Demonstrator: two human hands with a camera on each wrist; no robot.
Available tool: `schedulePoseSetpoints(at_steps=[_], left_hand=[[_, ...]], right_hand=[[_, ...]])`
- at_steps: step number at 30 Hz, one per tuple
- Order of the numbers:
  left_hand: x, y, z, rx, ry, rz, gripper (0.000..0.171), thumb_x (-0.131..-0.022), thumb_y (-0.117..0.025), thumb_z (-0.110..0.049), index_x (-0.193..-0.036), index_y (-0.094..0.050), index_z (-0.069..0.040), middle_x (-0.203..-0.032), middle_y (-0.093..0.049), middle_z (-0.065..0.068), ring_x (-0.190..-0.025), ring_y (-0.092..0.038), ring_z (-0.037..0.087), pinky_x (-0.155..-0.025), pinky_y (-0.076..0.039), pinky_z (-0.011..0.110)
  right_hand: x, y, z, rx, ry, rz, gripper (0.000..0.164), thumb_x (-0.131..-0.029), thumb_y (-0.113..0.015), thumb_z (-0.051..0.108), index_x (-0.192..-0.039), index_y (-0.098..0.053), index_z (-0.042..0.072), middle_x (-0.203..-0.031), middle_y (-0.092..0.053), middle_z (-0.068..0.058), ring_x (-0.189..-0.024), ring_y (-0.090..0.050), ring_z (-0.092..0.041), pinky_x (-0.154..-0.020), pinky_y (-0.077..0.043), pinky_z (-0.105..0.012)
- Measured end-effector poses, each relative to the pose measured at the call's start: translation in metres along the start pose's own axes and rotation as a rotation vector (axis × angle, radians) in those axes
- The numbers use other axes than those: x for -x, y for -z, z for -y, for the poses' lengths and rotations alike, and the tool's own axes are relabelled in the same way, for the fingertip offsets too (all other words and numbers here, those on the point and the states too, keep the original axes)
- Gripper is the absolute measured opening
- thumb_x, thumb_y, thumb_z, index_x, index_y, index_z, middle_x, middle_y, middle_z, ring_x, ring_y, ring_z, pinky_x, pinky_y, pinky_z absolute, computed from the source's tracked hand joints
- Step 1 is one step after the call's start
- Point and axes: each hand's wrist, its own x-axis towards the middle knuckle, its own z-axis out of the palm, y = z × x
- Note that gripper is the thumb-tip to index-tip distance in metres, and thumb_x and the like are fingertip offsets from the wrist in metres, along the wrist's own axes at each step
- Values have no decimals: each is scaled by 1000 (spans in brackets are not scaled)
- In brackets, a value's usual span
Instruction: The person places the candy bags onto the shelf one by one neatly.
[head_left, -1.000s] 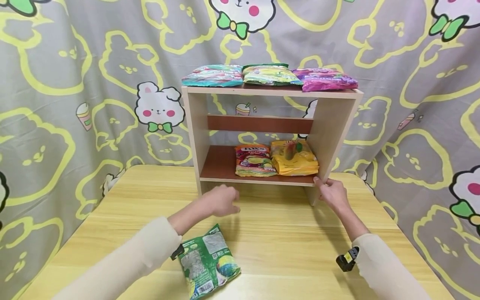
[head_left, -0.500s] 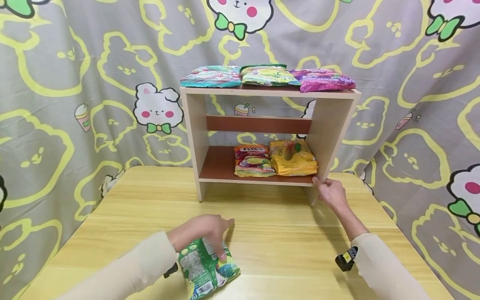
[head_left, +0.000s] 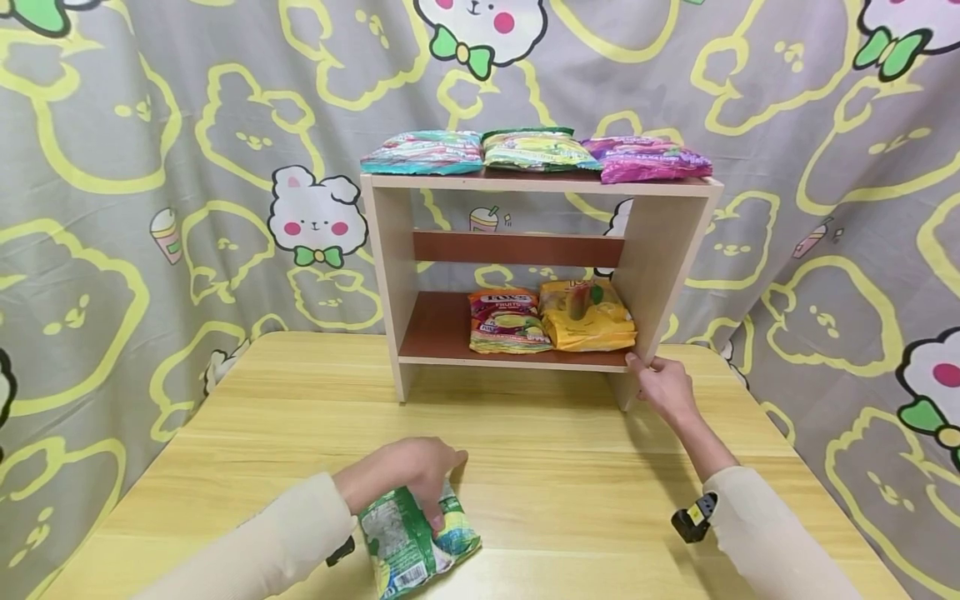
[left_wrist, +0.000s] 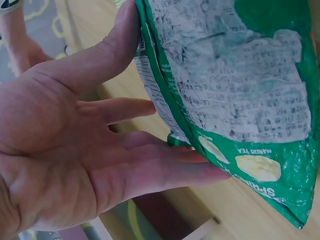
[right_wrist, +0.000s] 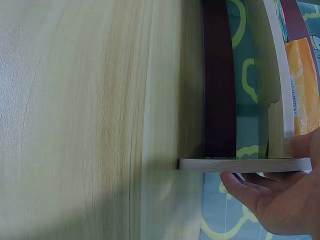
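A green candy bag [head_left: 408, 542] lies on the table at the lower left, its back label and barcode upward. My left hand [head_left: 420, 471] is over its far edge. In the left wrist view, the thumb of my left hand [left_wrist: 65, 125] touches the bag [left_wrist: 240, 75] and the other fingers, fairly straight, reach to its edge; some tips are hidden behind it. My right hand [head_left: 663, 387] holds the small wooden shelf [head_left: 390, 275] at its lower right corner. In the right wrist view, the right hand [right_wrist: 285, 200] has its fingers outside the side panel [right_wrist: 240, 165], thumb inside.
On the lower board sit a Fox's fruits candy bag [head_left: 508, 323] and a yellow candy bag [head_left: 588, 317]. A teal bag [head_left: 427, 153], a green-yellow bag [head_left: 540, 152] and a purple bag [head_left: 648, 158] line the top. A patterned curtain [head_left: 315, 83] hangs behind the wooden table [head_left: 555, 483].
My left hand has come down and back from in front of the shelf to the green candy bag, with its thumb now on it. My right hand keeps its place on the shelf.
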Motion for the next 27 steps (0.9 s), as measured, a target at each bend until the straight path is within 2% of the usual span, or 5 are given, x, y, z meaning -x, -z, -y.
schedulePoseSetpoints(at_steps=[8, 12, 17, 21, 27], left_hand=[[-4, 0, 2, 93, 6, -148, 88, -58, -90, -34, -135, -52, -13, -127, -58, 6, -120, -52, 26, -96, -47, 39], [-7, 1, 5, 135, 19, -208, 83, -59, -89, -33, -130, -55, -7, -125, -59, 8, -116, -55, 27, -94, -48, 38], [-13, 3, 9, 158, -8, -276, 71, -59, -89, -32, -118, -61, -4, -110, -64, 8, -105, -60, 26, -89, -51, 37], [-20, 4, 14, 184, -22, -324, 64, -58, -89, -32, -109, -65, -3, -100, -66, 6, -95, -61, 23, -85, -51, 36], [-29, 5, 21, 225, -17, -377, 56, -59, -88, -32, -103, -69, -4, -94, -67, 5, -84, -60, 17, -79, -53, 35]], right_hand=[[0, 0, -1, 3, 4, -3, 63, -93, -45, 55, -125, -60, 2, -107, -65, -27, -81, -70, -33, -65, -47, -34], [0, 0, 0, -4, -4, 5, 65, -93, -45, 55, -127, -59, 2, -115, -61, -29, -81, -70, -32, -68, -47, -35], [1, 1, 0, -20, -8, 11, 66, -93, -44, 56, -127, -59, 2, -122, -57, -29, -83, -70, -33, -69, -48, -36], [1, 1, 1, -14, -10, 5, 65, -93, -44, 56, -126, -60, 2, -116, -61, -28, -83, -70, -33, -67, -47, -34], [2, 1, 1, -19, -19, 8, 65, -93, -45, 55, -127, -59, 2, -116, -61, -28, -84, -69, -34, -67, -47, -34]])
